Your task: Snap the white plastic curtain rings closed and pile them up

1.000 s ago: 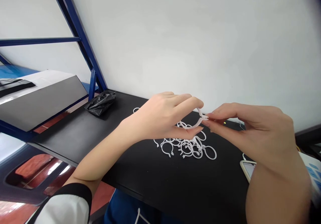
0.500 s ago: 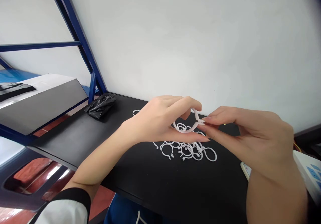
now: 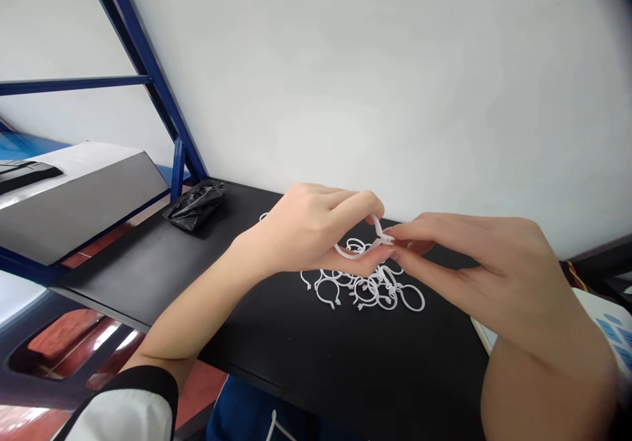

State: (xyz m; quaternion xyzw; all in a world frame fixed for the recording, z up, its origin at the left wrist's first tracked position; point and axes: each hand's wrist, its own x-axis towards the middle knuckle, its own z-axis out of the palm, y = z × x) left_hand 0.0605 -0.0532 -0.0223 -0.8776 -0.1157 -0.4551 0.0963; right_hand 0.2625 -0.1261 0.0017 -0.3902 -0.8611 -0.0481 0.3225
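On a black surface (image 3: 123,276), beyond a crumpled black plastic bag (image 3: 194,207) at the far edge, a left hand (image 3: 306,230) pinches a white plastic ring (image 3: 348,252), held clear above a pile of like rings (image 3: 365,289), its clasp end gripped between the fingertips of a right hand (image 3: 474,263).

Left hand (image 3: 311,230), right hand (image 3: 474,263) pinch white plastic ring (image 3: 378,226) above loose rings (image 3: 365,289).

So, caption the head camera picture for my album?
Left hand and right hand pinch a white plastic ring above more rings.
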